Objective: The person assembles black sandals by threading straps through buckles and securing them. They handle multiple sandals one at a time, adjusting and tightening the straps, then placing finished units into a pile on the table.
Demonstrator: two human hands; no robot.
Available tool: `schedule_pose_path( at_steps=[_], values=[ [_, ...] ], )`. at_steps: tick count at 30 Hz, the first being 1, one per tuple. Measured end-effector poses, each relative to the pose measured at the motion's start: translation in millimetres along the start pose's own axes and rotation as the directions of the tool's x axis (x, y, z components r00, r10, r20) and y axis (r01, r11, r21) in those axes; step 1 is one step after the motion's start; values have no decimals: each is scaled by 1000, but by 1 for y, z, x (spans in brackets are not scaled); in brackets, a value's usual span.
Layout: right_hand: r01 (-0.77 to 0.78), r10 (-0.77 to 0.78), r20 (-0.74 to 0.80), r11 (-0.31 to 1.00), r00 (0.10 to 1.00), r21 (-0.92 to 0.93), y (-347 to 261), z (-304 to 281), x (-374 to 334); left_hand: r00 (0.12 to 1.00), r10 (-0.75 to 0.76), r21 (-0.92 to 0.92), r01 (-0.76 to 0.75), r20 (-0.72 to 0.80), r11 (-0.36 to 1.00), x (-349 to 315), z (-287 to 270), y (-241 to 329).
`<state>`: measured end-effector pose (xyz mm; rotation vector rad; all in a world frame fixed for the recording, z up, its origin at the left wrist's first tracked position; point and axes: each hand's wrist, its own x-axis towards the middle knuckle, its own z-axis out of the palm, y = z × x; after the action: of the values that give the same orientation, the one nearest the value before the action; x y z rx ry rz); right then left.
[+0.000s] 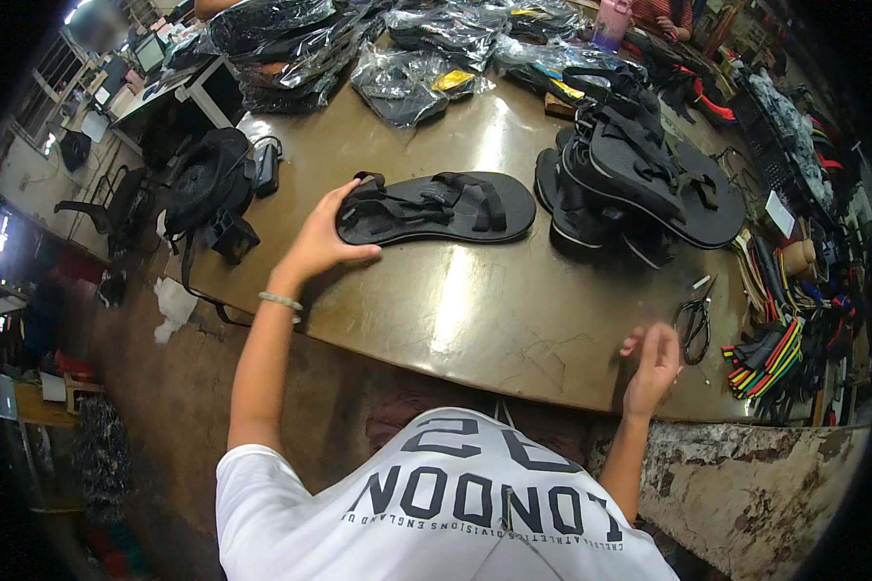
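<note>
A black strapped sandal (436,208) lies sole down on the table, its rounded end pointing right. My left hand (329,232) is closed around its other end, thumb along the near side and fingers at the far side. Off to the right, over the near edge of the table, my right hand (654,358) is raised with loosely bent fingers, somewhat apart. Nothing shows in it, and motion blurs it slightly. Just beside it lie black-handled scissors (695,324). Several more black sandals (639,165) are piled at the right, beyond the scissors.
Plastic-wrapped packs (407,82) cover the far side of the brown table (378,310). A black cap (208,169) and a small black device (265,167) sit at the left. Bundled coloured straps (770,358) hang at the right edge. A pink bottle (611,24) stands far back, near another person.
</note>
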<state>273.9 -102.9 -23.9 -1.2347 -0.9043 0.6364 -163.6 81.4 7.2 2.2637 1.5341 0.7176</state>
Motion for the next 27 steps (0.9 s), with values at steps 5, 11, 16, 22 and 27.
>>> schedule_pose_path(
  at_steps=[5, 11, 16, 22, 27],
  values=[
    [-255, 192, 322, 953, 927, 166, -17, -30, -6, 994, 101, -136, -107, -50, 985, -10, 33, 19],
    [-454, 518, 555, 851, 651, -262, -6, -19, -17, 998, 32, -244, -42, -45, 969, -16, 32, 28],
    [-480, 539, 202, 833, 818, -276, -6, -20, -3, 898, 63, -22, -80, -436, 997, -22, 22, 56],
    [-346, 430, 218, 876, 876, -337, -23, -2, 7, 901, 68, 362, 102, -428, 926, -21, 56, 76],
    [-199, 268, 539, 963, 799, -183, -18, 74, 25, 928, 135, 260, -43, -348, 965, -56, 45, 84]
  ],
)
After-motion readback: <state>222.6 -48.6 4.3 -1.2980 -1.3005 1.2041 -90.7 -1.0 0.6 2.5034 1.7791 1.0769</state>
